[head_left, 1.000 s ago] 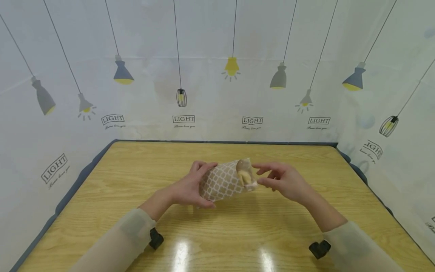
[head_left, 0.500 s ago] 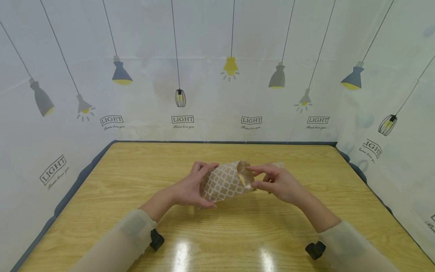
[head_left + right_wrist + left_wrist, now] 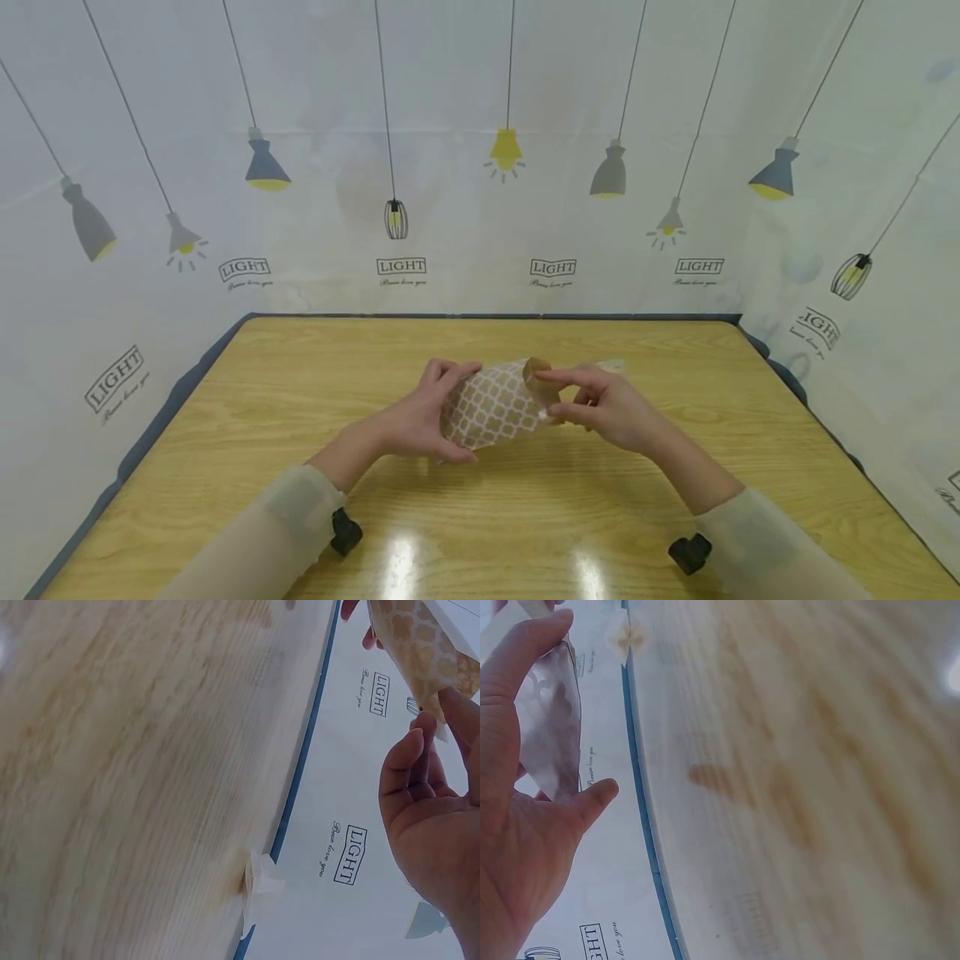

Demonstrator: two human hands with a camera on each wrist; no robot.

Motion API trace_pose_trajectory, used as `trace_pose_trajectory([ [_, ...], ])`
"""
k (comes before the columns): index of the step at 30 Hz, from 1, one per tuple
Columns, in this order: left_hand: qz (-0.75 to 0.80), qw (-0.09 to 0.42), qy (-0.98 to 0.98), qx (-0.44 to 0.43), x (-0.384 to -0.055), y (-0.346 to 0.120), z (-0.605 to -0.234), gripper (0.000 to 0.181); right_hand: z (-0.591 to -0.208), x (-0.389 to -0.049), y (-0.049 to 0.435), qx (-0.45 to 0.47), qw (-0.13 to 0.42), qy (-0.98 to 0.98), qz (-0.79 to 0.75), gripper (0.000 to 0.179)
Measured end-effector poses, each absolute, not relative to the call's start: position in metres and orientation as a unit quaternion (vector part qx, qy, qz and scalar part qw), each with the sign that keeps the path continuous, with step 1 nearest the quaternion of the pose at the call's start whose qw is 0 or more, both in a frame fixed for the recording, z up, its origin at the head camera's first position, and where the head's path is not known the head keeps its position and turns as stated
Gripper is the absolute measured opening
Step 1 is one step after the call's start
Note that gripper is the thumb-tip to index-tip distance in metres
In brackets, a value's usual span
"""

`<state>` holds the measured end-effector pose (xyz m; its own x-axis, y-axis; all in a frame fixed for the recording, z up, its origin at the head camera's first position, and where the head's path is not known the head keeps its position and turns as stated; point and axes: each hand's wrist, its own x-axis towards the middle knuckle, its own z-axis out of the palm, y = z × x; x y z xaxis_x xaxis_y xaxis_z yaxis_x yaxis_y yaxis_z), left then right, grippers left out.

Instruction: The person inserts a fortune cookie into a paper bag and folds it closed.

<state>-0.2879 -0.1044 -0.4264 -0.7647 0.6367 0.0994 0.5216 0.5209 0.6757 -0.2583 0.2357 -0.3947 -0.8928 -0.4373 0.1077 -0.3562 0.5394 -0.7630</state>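
Note:
A brown paper bag point(image 3: 495, 404) with a white lattice pattern lies tilted above the table between the hands. My left hand point(image 3: 416, 417) grips its closed end, thumb on the near side and fingers on the far side. At the bag's mouth, my right hand point(image 3: 618, 408) pinches the rim between thumb and forefinger. In the right wrist view, thumb and fingertips meet the lower corner of the paper bag point(image 3: 420, 652). What lies inside the bag is hidden now. The left wrist view shows the paper bag point(image 3: 551, 724) between thumb and fingers.
Beneath the hands spreads a wooden table point(image 3: 337, 517). A pale paper scrap point(image 3: 611, 365) shows just beyond the right hand; the right wrist view has the crumpled scrap point(image 3: 262, 892) near the table's edge. A printed lamp-pattern backdrop point(image 3: 465, 183) surrounds the table.
My right hand has moved left onto the bag's mouth and now pinches its rim. The pale yellow thing seen inside the mouth has gone from sight. The left hand keeps its grip.

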Motion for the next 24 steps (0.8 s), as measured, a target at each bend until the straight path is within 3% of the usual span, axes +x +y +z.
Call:
trace_pose_trajectory([
  [12,0.359,0.085,0.870,0.327,-0.288,-0.107,-0.425,0.127,-0.400,-0.255,0.287,-0.169,0.038,0.879,-0.444,0.047],
  [24,0.367,0.087,0.869,0.321,-0.288,-0.109,-0.426,0.128,-0.418,-0.286,0.343,-0.102,0.043,0.904,-0.413,0.051],
])
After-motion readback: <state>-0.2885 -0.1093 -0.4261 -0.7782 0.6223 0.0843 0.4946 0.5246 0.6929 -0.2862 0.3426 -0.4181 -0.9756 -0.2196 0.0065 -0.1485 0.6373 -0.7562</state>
